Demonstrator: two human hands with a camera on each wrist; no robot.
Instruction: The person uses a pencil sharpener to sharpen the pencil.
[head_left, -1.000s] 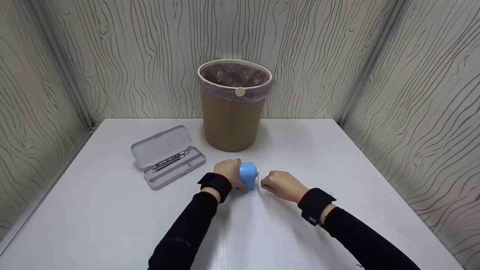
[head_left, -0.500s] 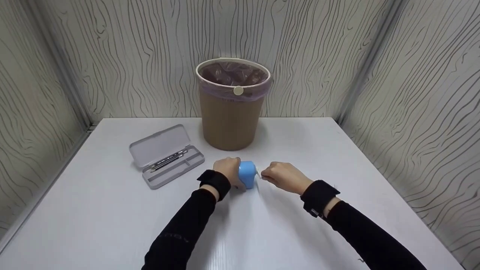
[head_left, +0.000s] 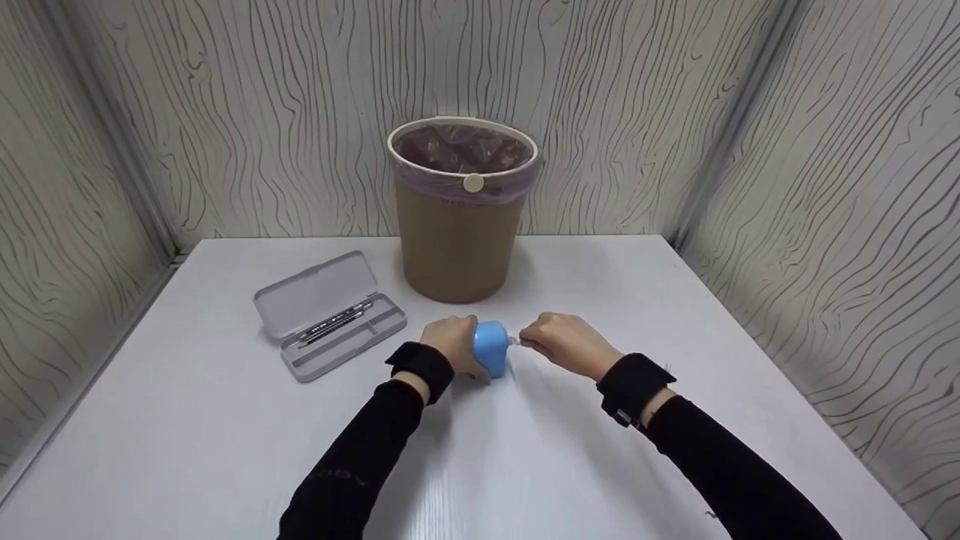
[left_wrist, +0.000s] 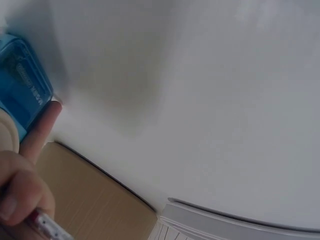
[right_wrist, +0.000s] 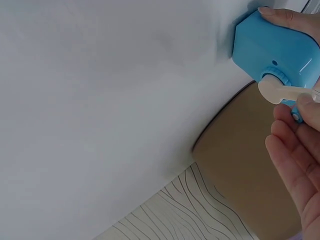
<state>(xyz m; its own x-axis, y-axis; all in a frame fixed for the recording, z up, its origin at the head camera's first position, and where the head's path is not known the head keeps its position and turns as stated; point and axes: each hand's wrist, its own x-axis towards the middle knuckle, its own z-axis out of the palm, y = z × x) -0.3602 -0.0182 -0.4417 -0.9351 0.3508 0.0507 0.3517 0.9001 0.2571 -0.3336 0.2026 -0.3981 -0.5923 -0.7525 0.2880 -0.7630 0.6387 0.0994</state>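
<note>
My left hand [head_left: 450, 345] grips a blue pencil sharpener [head_left: 490, 349] low over the white table. In the left wrist view one finger lies along the sharpener's clear side [left_wrist: 22, 80], and a slim pencil-like stick with a shiny patterned end [left_wrist: 52, 227] pokes out by the curled fingers. To the right, my right hand [head_left: 566, 341] pinches the sharpener's crank. The right wrist view shows the white crank arm [right_wrist: 290, 92] and its small blue knob [right_wrist: 297, 115] between thumb and fingers, the other fingers loosely extended.
An open grey pencil case [head_left: 345, 349] with pencils [head_left: 330, 327] in one compartment lies left of my hands. Behind stands a brown bin [head_left: 459, 247] with a purple liner. Wood-patterned panels [head_left: 322, 120] enclose the table [head_left: 187, 435] at the back and sides.
My right hand has moved upward in the head view, swinging the crank from pointing down toward the right. The left hand keeps its grip on the pencil sharpener, nearly still.
</note>
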